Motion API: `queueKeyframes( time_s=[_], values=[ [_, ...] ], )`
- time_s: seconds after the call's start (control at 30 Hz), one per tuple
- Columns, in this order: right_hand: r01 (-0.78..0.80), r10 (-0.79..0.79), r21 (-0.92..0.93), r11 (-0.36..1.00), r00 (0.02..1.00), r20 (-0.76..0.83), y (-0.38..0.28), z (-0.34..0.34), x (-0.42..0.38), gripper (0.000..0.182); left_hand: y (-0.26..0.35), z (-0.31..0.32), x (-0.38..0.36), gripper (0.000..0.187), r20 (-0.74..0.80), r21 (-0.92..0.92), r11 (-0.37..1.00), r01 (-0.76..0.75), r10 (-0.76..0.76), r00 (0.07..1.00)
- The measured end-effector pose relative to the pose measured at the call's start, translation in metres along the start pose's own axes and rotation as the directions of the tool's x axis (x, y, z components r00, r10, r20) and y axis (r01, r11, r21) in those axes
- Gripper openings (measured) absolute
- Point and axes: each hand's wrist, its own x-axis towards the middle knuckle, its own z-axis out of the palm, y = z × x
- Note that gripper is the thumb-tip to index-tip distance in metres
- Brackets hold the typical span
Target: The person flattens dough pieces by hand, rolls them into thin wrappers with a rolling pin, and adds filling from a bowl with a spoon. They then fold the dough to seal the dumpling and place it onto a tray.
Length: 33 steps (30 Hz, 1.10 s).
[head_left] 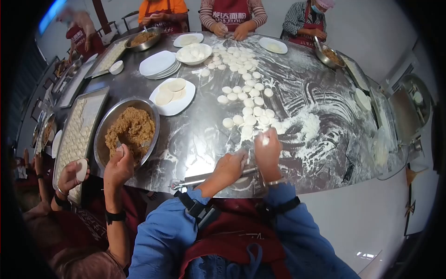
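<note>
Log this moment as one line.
left hand: on rolling pin | right hand: pinching dough piece | table: floured, dough pieces

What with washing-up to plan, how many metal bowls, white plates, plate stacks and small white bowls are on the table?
Metal bowls: 3
White plates with dough on them: 4
Stack of white plates: 1
Small white bowl: 1
Total: 9
</note>
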Motion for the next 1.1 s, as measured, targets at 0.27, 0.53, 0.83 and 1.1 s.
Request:
queueKeyframes(
  time_s=[0.27, 0.53, 0.83, 1.1],
  values=[
    [-0.073, 0.073, 0.088, 0.993, 0.997, 0.0, 0.025, -0.03, -0.055, 0.013, -0.01, -0.016, -0.018, 0.01, 0.086, 0.083, 0.996, -0.042, 0.034, 0.996],
    [-0.046, 0.045, 0.033, 0.998, 0.999, 0.03, 0.004, -0.014, -0.016, 0.015, -0.005, -0.01, -0.002, 0.01, 0.143, 0.157, 0.985, -0.078, 0.055, 0.988],
    [-0.015, 0.016, 0.029, 0.999, 1.0, -0.01, 0.0, -0.002, 0.0, 0.014, 0.006, -0.003, -0.007, 0.013, 0.018, 0.014, 1.0, 0.014, -0.014, 1.0],
    [-0.116, 0.118, 0.149, 0.982, 0.993, -0.006, 0.022, -0.037, -0.059, 0.014, -0.012, -0.019, -0.01, 0.012, 0.061, 0.1, 0.995, -0.02, 0.014, 0.998]
  ],
)
